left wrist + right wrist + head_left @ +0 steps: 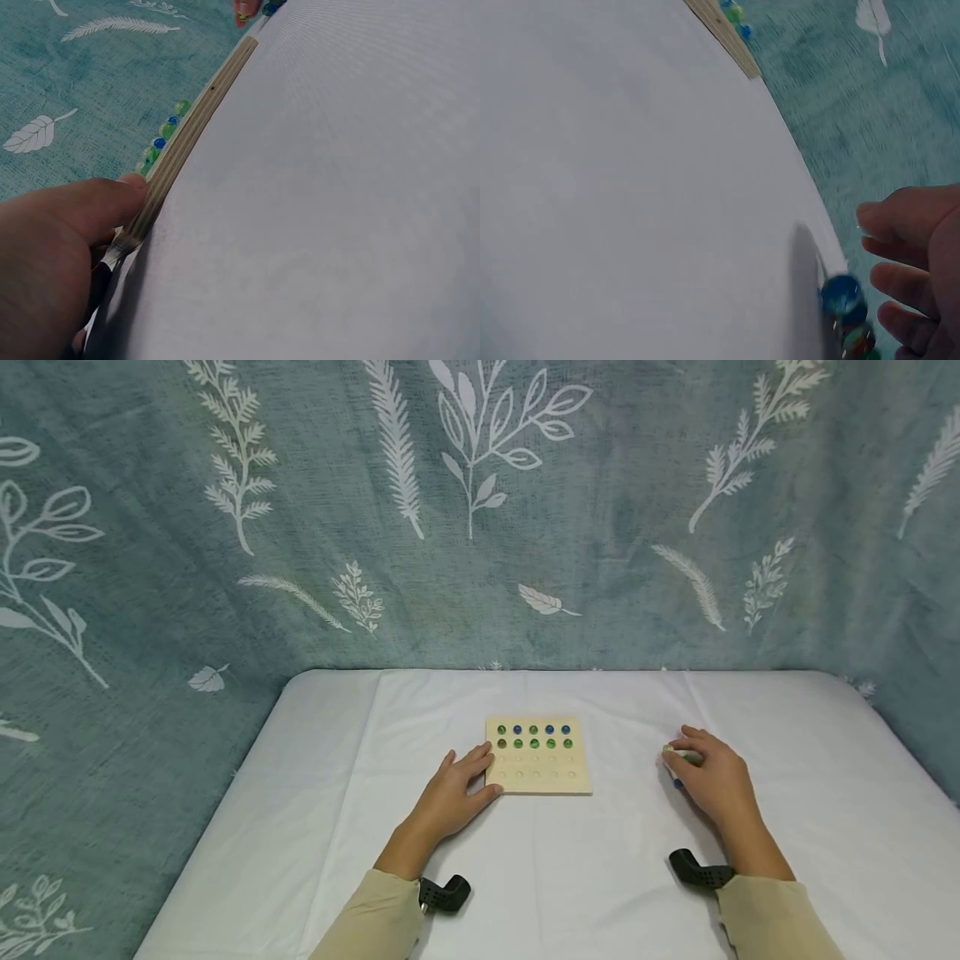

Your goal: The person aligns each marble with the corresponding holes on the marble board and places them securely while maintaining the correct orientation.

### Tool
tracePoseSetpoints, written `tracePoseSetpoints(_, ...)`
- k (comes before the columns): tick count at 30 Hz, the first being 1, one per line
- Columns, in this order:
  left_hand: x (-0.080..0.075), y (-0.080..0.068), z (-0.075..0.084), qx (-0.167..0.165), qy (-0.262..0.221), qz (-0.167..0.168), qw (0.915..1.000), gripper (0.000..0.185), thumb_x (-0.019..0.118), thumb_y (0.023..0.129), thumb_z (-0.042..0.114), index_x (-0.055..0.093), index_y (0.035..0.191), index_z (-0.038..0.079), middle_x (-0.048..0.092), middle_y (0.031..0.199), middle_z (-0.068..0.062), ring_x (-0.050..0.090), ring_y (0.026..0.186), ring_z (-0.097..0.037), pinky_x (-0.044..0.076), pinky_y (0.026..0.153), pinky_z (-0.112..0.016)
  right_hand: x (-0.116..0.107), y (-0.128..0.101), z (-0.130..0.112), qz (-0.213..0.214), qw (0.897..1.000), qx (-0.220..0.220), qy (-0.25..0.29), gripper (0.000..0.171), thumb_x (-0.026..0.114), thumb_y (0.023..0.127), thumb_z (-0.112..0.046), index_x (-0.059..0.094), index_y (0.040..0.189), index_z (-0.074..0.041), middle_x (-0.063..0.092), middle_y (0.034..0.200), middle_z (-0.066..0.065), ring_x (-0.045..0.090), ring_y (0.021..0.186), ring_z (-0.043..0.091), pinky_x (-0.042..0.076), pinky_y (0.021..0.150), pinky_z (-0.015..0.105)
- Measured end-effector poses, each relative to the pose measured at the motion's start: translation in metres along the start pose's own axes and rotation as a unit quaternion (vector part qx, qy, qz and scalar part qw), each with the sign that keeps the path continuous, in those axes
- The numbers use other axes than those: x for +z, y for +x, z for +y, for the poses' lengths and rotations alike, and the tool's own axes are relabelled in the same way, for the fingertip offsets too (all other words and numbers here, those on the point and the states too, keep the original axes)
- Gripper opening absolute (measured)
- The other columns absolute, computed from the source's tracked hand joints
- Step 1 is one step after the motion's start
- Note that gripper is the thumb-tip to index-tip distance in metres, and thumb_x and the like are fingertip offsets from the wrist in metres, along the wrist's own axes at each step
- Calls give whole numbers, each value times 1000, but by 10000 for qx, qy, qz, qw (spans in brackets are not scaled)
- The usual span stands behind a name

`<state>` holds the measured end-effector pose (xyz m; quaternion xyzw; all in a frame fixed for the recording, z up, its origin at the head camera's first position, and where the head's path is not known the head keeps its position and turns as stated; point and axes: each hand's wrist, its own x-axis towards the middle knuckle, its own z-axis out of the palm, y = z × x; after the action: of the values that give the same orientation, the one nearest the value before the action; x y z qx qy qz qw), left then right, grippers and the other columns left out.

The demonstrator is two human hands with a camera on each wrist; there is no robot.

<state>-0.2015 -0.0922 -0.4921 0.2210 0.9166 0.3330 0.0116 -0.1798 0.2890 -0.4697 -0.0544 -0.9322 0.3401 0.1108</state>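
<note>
A pale wooden board [537, 785] with rows of round hollows lies on the table. Green and blue marbles [534, 743] sit in its two back rows; bare hollows show in the front rows. My left hand [453, 793] rests at the board's left side, fingers along the left edge and thumb at the front corner. To the right, my right hand [708, 772] hovers low over a loose group of marbles [842, 294], partly hidden by the hand. Its thumb and forefinger pinch a yellow-green marble [242, 16], mostly covered by the fingertips.
A white cloth [600, 877] covers the table. Behind and at the sides hangs a teal curtain [450, 593] with white leaf prints. Black camera mounts [446, 893] are strapped to both wrists, below beige sleeves [772, 914].
</note>
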Motion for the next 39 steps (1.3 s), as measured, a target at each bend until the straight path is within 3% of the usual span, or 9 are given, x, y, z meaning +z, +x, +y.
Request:
tracePoseSetpoints(6, 1, 1, 0, -13, 7, -16, 10000, 61, 65, 94, 39, 49, 146, 11, 39, 156, 4, 35, 145, -12, 11, 127, -39, 6, 1, -30, -31, 9991, -349, 218, 39, 63, 96, -33, 70, 116, -1, 50, 147, 18, 42, 136, 45, 40, 105, 64)
tracePoseSetpoints(17, 1, 1, 1, -86, 77, -92, 9999, 62, 64, 94, 40, 47, 147, 12, 37, 157, 6, 34, 145, -12, 10, 127, -38, 38, 6, -72, -478, 9943, 36, 952, 38, 65, 94, -37, 71, 118, -7, 52, 148, 7, 40, 141, 36, 39, 111, 59)
tracePoseSetpoints(24, 2, 2, 1, -100, 25, -62, 9999, 62, 65, 94, 40, 48, 147, 12, 38, 156, 6, 34, 145, -11, 10, 127, -38, 63, 4, -76, -733, 9882, 229, 1326, 28, 67, 93, -27, 73, 111, -7, 53, 146, 9, 38, 143, 34, 32, 118, 55)
tracePoseSetpoints(28, 2, 1, 1, -86, 15, -44, 10000, 62, 65, 94, 39, 48, 146, 11, 39, 156, 5, 34, 145, -12, 10, 127, -39, 72, 3, -73, -771, 9862, 347, 1423, 26, 68, 92, -25, 73, 110, -6, 54, 145, 8, 41, 142, 33, 33, 117, 52)
tracePoseSetpoints(39, 0, 1, 2, -81, 28, -53, 9999, 62, 65, 94, 39, 48, 146, 12, 39, 156, 5, 34, 145, -12, 10, 127, -38, 81, 1, -70, -822, 9895, 40, 1186, 26, 71, 90, -24, 73, 109, -6, 54, 145, 10, 40, 141, 36, 34, 116, 55)
